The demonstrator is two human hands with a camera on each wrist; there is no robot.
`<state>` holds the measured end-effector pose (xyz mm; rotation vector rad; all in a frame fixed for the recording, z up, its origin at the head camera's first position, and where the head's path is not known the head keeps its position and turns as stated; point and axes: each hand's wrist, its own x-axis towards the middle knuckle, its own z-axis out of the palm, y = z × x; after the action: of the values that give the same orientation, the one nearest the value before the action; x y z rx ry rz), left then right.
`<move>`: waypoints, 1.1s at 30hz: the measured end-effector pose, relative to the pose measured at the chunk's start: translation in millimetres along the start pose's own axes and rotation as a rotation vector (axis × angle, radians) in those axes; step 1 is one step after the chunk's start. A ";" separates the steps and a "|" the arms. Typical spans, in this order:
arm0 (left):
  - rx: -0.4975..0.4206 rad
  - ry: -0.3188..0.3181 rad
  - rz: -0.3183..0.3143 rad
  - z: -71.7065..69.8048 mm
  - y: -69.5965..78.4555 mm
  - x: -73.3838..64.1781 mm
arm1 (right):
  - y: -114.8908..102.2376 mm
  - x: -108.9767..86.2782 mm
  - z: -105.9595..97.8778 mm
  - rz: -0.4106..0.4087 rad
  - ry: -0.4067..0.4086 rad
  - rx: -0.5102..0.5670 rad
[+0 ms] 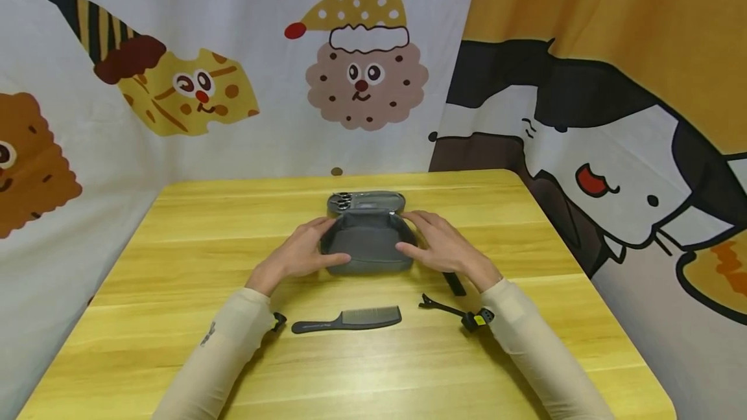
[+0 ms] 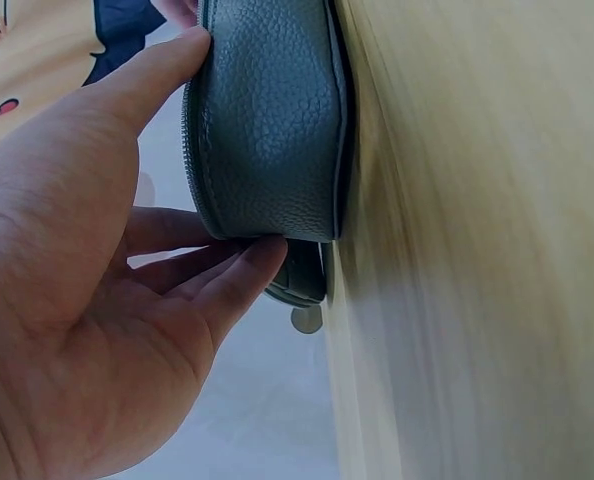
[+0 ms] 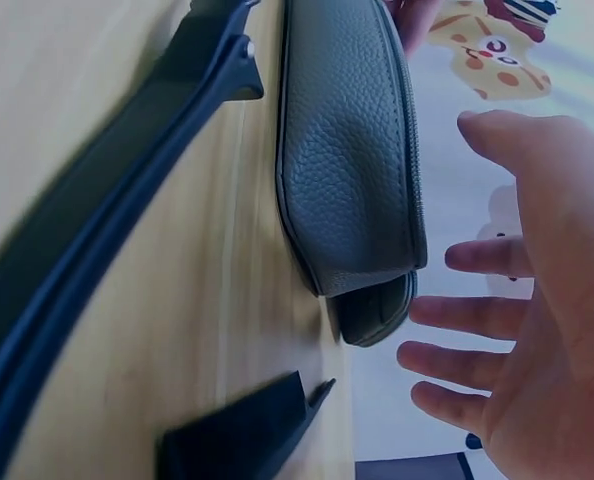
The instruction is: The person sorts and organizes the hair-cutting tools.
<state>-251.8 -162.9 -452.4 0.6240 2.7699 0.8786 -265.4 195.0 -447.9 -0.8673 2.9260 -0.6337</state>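
Note:
A grey zip case (image 1: 369, 242) of pebbled, leather-like material lies unzipped in mid-table, its lid (image 1: 379, 200) folded back away from me. Metal scissors (image 1: 340, 200) sit in the lid's left part; the main compartment holds nothing visible. My left hand (image 1: 299, 250) holds the case's left end, thumb on the zipped rim and fingertips at the far corner in the left wrist view. At the right end is my right hand (image 1: 445, 246), its fingers spread and apart from the case in the right wrist view (image 3: 567, 310).
Nearer me lies a black comb (image 1: 347, 321) with a handle. Right of it is a long black hair clip (image 1: 440, 306). A dark flat piece (image 1: 454, 284), its kind unclear, lies under the right wrist. Patterned curtains (image 1: 233, 154) hang behind the wooden table (image 1: 192, 264).

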 end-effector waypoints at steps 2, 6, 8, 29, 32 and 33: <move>0.000 0.001 0.000 1.2 -0.9 0.0 | -0.1 -3.8 -1.2 -0.020 0.002 -0.025; -0.010 0.003 -0.001 2.4 -2.2 0.9 | -1.3 -15.1 -4.9 -0.077 0.011 -0.085; -0.014 0.004 0.000 2.1 -2.4 1.5 | -1.8 -21.8 -6.8 -0.106 0.017 -0.106; -0.009 -0.002 0.004 0.9 -3.7 -2.1 | 4.7 -89.5 -3.3 -0.163 -0.013 -0.157; -0.010 -0.005 0.001 0.3 -3.9 -2.1 | 6.0 -95.4 -3.2 -0.169 -0.031 -0.159; -0.009 -0.007 0.001 0.1 -3.9 -2.0 | 6.5 -97.0 -3.3 -0.171 -0.035 -0.160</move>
<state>-251.3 -166.6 -454.8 0.6251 2.7585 0.8868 -187.2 252.3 -456.1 -1.1421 2.9245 -0.3901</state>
